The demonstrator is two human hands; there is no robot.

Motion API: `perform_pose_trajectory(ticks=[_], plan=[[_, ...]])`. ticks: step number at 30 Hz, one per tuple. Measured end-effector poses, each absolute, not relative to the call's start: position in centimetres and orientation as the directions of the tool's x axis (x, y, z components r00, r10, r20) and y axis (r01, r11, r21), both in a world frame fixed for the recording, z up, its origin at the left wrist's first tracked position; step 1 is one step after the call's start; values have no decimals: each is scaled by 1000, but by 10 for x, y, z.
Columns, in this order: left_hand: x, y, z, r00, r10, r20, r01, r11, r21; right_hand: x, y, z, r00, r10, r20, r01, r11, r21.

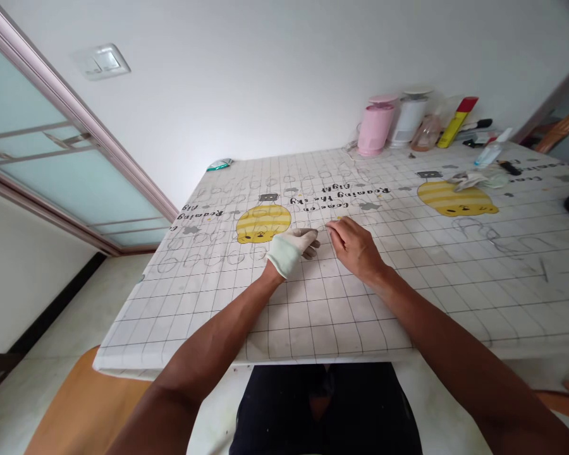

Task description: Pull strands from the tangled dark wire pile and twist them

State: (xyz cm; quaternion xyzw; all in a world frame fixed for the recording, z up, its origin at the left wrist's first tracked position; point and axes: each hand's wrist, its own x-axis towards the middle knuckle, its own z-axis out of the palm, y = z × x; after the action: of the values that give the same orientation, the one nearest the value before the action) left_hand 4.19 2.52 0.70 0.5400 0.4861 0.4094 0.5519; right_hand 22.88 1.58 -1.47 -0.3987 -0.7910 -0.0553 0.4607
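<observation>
My left hand wears a pale glove with grey fingers and rests just above the checked tablecloth, over the edge of a printed yellow bear balloon. Its fingers are bent and pressed together; whatever they may hold is too small to make out. Bare and close on its right is my right hand, with thumb and forefinger pinched. Something thin and faint may lie between the two hands, but I cannot make it out. The fingertips of both hands face each other across a small gap.
Along the wall stand a pink device, a white device, a glass bottle and a yellow can with a red cap. A clear bottle and crumpled gloves lie right. A green packet sits at the back left.
</observation>
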Motion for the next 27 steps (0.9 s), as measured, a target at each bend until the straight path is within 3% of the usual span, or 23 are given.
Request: perform_pose_trajectory(ticks=[5, 10, 14, 19, 23, 27], plan=[[34, 25, 7, 340, 938, -59, -130, 109, 986, 235, 14, -14, -267, 578, 771, 692, 672, -264], [34, 23, 4, 339, 937, -81, -207, 158, 965, 234, 14, -16, -247, 581, 776, 664, 684, -301], [36, 25, 5, 296, 950, -101, -215, 170, 962, 229, 10, -11, -109, 674, 731, 585, 638, -501], [41, 27, 10, 116, 988, -101, -116, 115, 987, 224, 5, -4, 9, 902, 432, 383, 396, -835], [44, 27, 8, 48, 996, -79, -35, 81, 996, 216, 6, -8, 4, 959, 282, 315, 267, -911], [47, 30, 1, 59, 996, -69, -12, 69, 998, 206, 11, -12, 51, 973, 223, 340, 194, -920]])
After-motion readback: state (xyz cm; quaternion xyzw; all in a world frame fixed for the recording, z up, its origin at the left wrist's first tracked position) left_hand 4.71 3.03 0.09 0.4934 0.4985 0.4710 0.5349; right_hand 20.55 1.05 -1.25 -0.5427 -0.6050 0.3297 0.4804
